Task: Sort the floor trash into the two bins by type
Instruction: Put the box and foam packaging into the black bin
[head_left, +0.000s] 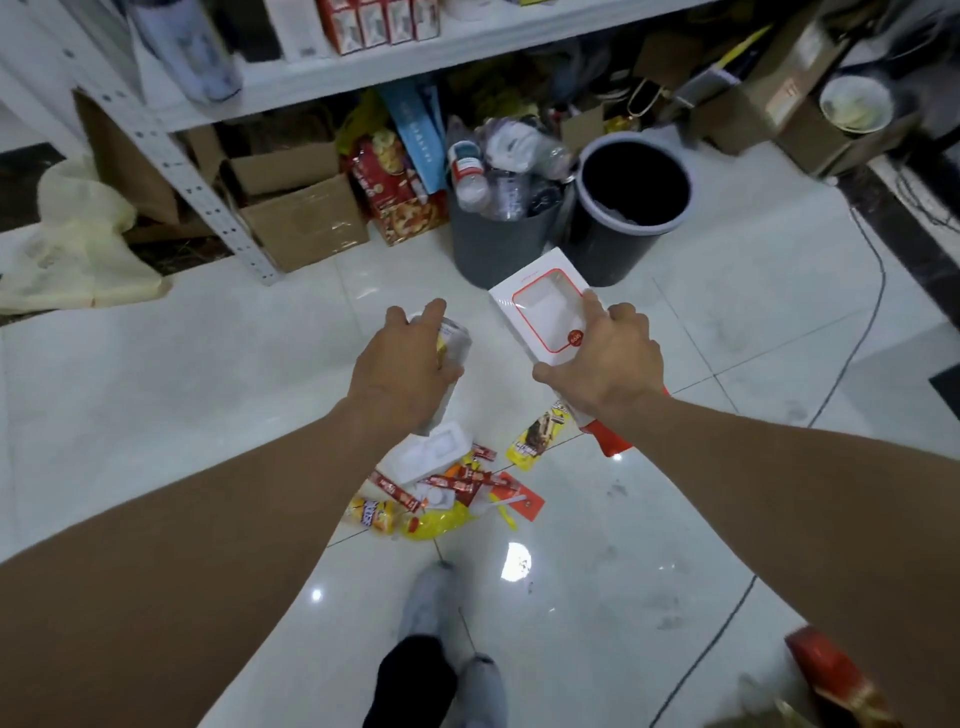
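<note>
- The trash pile (447, 488) lies on the floor (208, 389) just ahead of the feet. It holds one white moulded tray, one yellow snack packet (535, 436) off to its right, and red stick sachets that overlap too much to count.
- Above the floor, short of the bins, the left hand (402, 364) curls round one clear bottle (454, 340). The right hand (608, 364) pinches one white windowed box (545, 306) by its near edge.
- Two grey bins stand side by side beyond, near the shelf foot. The left bin (493, 249) is heaped above its rim with bottles, and the right bin (639, 254) looks nearly empty.
- Risk: a bottle dropped on that heap would likely roll off onto the floor.
- Risk: the box, held at one edge only, could tip out of the fingers.
</note>
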